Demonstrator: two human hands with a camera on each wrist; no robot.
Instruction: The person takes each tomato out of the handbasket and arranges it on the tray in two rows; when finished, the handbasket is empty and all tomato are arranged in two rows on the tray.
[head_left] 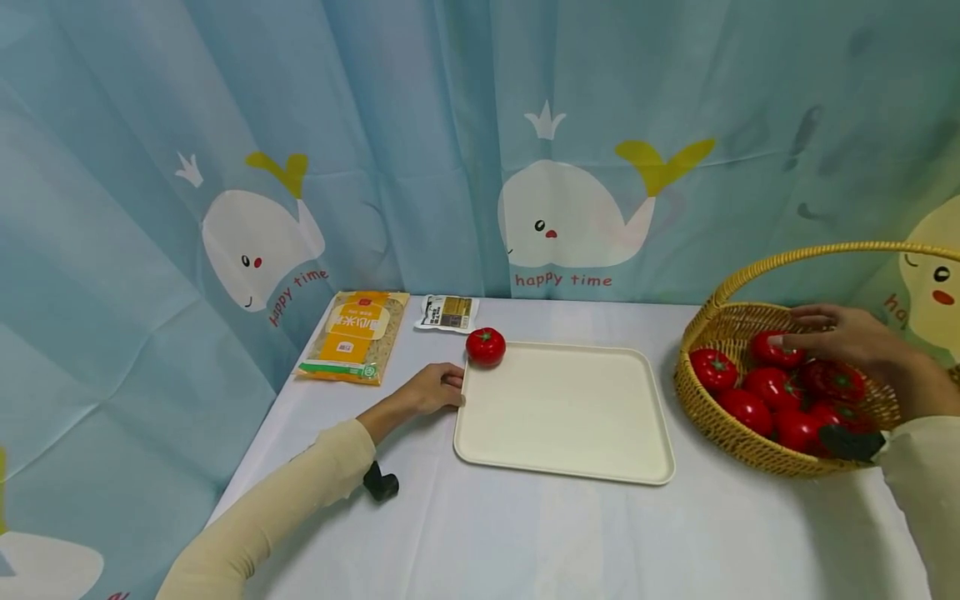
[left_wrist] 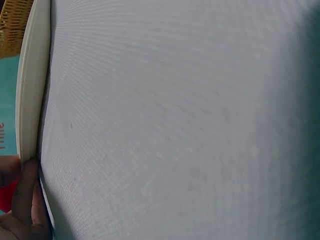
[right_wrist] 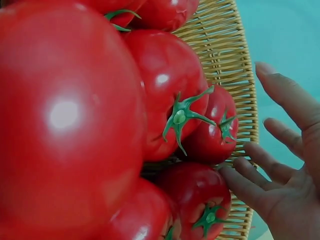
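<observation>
A cream rectangular tray (head_left: 562, 408) lies on the table, and my left hand (head_left: 432, 388) pinches its left edge. In the left wrist view, the fingers (left_wrist: 26, 192) meet the end of the tray's rim (left_wrist: 32, 85). One tomato (head_left: 486, 347) sits at the tray's back left corner. On the right, a wicker basket (head_left: 701, 408) holds several red tomatoes with green stems. My right hand (head_left: 851, 333) reaches over the basket, fingers spread and holding nothing. The right wrist view has the hand (right_wrist: 290, 175) beside a tomato (right_wrist: 222, 127) near the basket's rim.
A yellow bag of grain (head_left: 352, 337) lies at the back left, with a small white packet (head_left: 447, 313) beside it. The basket's tall handle (head_left: 825, 248) arches over the tomatoes. A blue curtain (head_left: 420, 150) with whale prints hangs behind the table.
</observation>
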